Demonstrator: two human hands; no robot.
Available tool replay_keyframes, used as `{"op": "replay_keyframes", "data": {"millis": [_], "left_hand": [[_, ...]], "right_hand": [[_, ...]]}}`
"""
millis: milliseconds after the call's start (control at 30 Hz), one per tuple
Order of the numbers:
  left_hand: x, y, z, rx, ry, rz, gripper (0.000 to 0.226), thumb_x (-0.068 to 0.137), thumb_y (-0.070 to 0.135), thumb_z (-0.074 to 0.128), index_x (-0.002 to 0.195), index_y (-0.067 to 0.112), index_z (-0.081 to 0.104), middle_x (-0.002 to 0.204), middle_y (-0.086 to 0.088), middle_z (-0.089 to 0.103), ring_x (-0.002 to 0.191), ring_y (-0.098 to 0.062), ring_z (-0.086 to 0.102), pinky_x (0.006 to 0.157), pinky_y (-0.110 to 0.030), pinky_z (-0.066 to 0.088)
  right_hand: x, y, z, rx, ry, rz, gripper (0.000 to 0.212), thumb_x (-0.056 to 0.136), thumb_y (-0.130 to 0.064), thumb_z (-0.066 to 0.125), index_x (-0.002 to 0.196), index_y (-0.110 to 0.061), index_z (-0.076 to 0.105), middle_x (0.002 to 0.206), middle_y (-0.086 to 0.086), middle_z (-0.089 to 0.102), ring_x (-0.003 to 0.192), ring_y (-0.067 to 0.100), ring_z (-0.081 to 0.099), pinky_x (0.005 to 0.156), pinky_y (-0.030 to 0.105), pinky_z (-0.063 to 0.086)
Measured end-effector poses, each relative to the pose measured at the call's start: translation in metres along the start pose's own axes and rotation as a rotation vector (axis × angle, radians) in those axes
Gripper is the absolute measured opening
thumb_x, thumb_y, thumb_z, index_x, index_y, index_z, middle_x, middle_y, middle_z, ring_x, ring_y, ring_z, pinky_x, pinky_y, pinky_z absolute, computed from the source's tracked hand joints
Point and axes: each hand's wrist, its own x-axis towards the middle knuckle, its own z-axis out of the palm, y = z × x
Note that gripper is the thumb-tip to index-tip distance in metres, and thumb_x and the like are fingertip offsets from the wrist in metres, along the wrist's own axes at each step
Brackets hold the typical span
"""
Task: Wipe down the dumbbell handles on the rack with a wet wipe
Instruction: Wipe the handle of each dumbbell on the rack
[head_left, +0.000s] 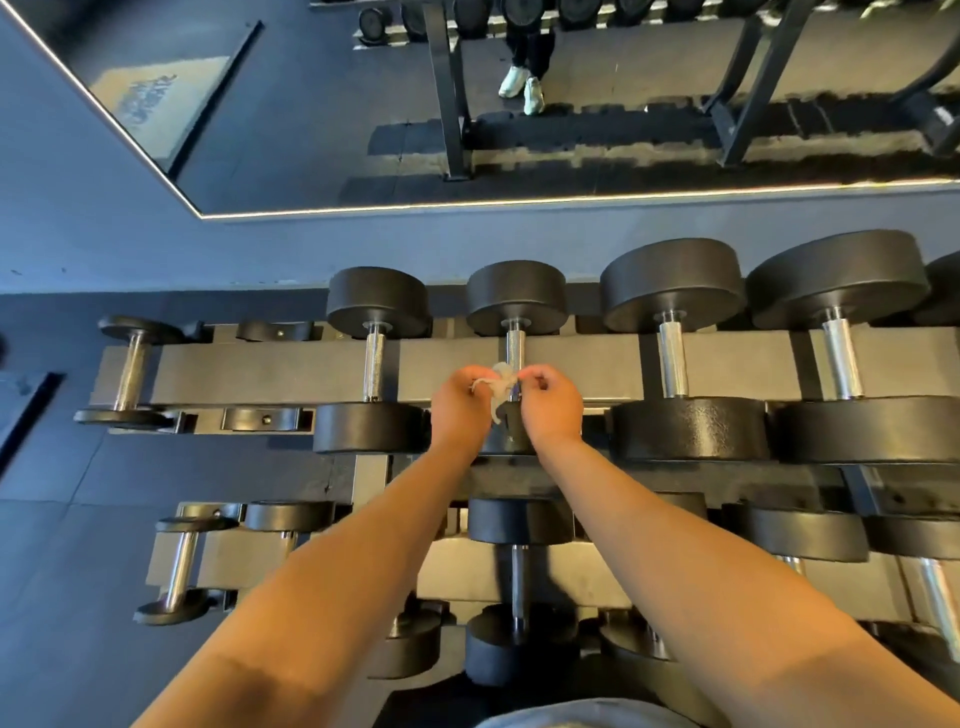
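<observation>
Both hands meet over the rack's (571, 364) top tier. Left hand (460, 410) and right hand (553, 405) each pinch the crumpled wet wipe (500, 387), held against the chrome dumbbell handle (515, 345).

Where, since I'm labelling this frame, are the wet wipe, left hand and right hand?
wet wipe (501, 389): head view, crumpled middle.
left hand (460, 409): head view, back of the hand.
right hand (553, 410): head view, back of the hand.

Gym: dumbbell rack (519, 358), wall mirror (519, 104), rubber floor (78, 493)
</observation>
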Motion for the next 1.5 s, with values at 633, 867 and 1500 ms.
{"op": "replay_keyframes", "data": {"millis": [633, 867, 1500], "left_hand": [[0.095, 0.006, 0.061, -0.080, -0.123, -0.235, 0.015, 0.104, 0.026, 0.042, 0.100, 0.019, 0.055, 0.094, -0.006, 0.066, 0.093, -0.028, 0.065, 0.089, -0.043, 0.055], [0.100, -0.001, 0.054, -0.109, -0.133, -0.224, 0.015, 0.102, 0.027, 0.050, 0.102, 0.018, 0.062, 0.093, -0.006, 0.070, 0.088, -0.028, 0.069, 0.082, -0.043, 0.058], [0.091, -0.007, 0.044, -0.106, -0.294, -0.292, 0.020, 0.099, 0.021, 0.053, 0.095, 0.025, 0.073, 0.092, -0.003, 0.075, 0.089, -0.026, 0.071, 0.088, -0.046, 0.059]], "right_hand": [[0.056, 0.011, 0.008, -0.274, -0.057, 0.068, 0.027, 0.097, -0.018, 0.051, 0.119, -0.028, 0.064, 0.116, -0.001, 0.066, 0.100, 0.024, 0.064, 0.085, 0.038, 0.053], [0.054, 0.012, 0.005, -0.223, -0.092, 0.095, 0.029, 0.096, -0.018, 0.052, 0.122, -0.028, 0.061, 0.118, -0.002, 0.066, 0.103, 0.023, 0.064, 0.090, 0.041, 0.054], [0.050, 0.010, 0.003, -0.240, -0.086, 0.083, 0.033, 0.097, -0.016, 0.050, 0.127, -0.024, 0.061, 0.121, -0.003, 0.065, 0.107, 0.020, 0.062, 0.090, 0.036, 0.050]]}}
